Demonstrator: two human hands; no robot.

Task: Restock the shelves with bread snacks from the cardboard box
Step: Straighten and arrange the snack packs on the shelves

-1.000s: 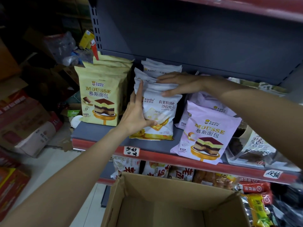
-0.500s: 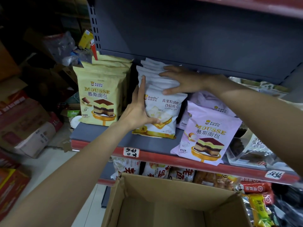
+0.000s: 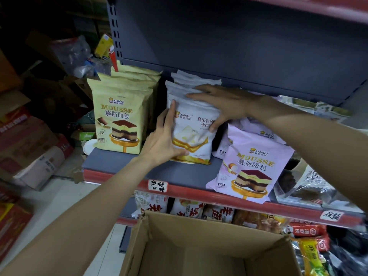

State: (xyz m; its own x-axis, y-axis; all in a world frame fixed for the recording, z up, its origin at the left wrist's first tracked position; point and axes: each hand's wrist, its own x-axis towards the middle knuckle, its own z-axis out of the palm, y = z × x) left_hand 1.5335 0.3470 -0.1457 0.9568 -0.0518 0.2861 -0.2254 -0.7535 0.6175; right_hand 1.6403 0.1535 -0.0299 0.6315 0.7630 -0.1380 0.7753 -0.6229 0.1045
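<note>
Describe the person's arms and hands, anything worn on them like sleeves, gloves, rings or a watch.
Both forearms are bare up to the frame edge, with no sleeve in view. The left hand and right hand wear no gloves. No ring, watch or bracelet shows on either.
</note>
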